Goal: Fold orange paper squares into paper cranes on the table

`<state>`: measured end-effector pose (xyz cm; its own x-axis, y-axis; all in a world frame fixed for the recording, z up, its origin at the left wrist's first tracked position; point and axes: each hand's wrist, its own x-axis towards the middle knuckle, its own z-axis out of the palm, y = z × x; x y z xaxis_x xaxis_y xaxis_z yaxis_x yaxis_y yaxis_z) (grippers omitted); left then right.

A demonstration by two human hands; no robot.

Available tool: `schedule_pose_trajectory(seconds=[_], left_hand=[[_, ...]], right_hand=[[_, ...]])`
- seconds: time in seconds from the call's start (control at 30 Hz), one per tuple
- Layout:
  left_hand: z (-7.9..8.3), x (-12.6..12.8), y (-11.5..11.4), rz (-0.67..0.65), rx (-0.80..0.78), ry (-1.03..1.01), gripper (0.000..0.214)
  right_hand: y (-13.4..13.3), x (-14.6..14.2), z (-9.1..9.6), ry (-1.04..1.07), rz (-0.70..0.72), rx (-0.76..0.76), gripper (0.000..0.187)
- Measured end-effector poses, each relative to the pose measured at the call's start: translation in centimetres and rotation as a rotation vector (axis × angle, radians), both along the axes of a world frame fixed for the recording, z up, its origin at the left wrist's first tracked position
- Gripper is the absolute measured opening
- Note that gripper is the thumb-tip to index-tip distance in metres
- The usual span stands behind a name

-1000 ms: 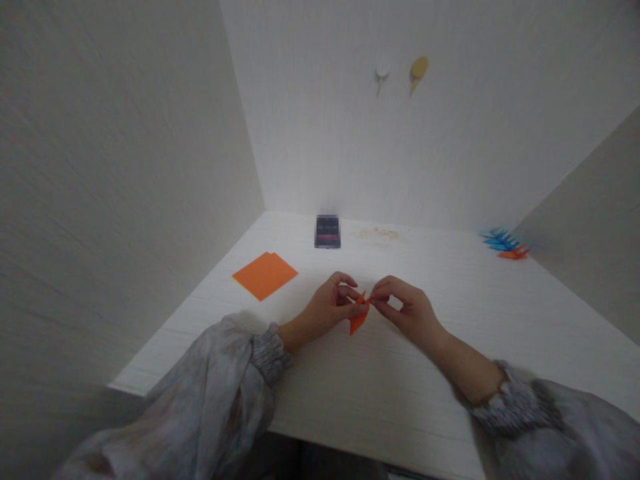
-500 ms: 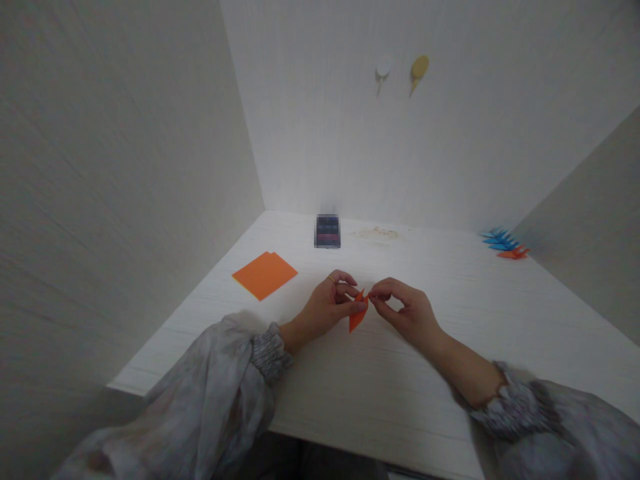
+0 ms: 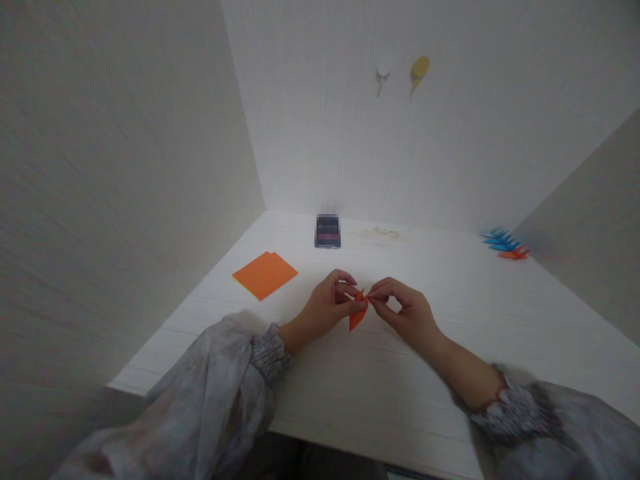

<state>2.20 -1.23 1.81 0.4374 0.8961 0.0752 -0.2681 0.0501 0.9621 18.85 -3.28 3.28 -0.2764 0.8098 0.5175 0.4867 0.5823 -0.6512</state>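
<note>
An orange origami piece (image 3: 357, 318), folded small with pointed tips, is held just above the white table (image 3: 380, 400). My left hand (image 3: 333, 303) is closed on its body, thumb on the near side, a ring on one finger. At the piece's upper right, my right hand (image 3: 405, 303) pinches a tip between thumb and forefinger. The fingertips partly cover the folds there. Left of my hands lies a small stack of square orange paper (image 3: 265, 275).
Several blue origami cranes (image 3: 500, 240) and an orange one (image 3: 515, 253) stand in a row at the far right. A dark blurred-out object (image 3: 327, 231) lies by the back wall. White (image 3: 383, 70) and yellow hooks (image 3: 420, 68) are on that wall. Side walls enclose the table.
My right fingertips have shifted very slightly left, closer to the left hand at the pinched tip. Otherwise both hands and the origami piece hold almost the same place.
</note>
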Motion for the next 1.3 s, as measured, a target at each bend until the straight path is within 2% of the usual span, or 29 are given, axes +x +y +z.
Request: schedule_pose_trajectory(seconds=[0.17,0.43,0.67,0.8,1.1,1.3], left_hand=[[-0.04,-0.03,0.0,0.001,0.003,-0.006,0.04],[0.13,-0.04,-0.02,0.002,0.003,-0.02,0.041],[0.35,-0.03,-0.06,0.008,-0.023,-0.032,0.041],[0.11,-0.07,-0.04,0.009,0.009,-0.009,0.04],[-0.06,-0.18,-0.22,0.017,0.094,0.076,0.036],[-0.01,-0.39,-0.25,0.05,0.167,0.179,0.035]], right_hand=[[0.06,0.13,0.11,-0.034,-0.041,-0.036,0.007],[-0.19,-0.05,0.02,-0.037,-0.059,0.102,0.007],[-0.08,0.14,-0.38,-0.073,-0.009,0.164,0.009],[-0.1,0.01,0.03,-0.032,0.01,0.077,0.008],[0.4,0.06,0.13,0.108,0.033,-0.298,0.015],[0.46,-0.03,0.21,0.139,0.053,-0.361,0.015]])
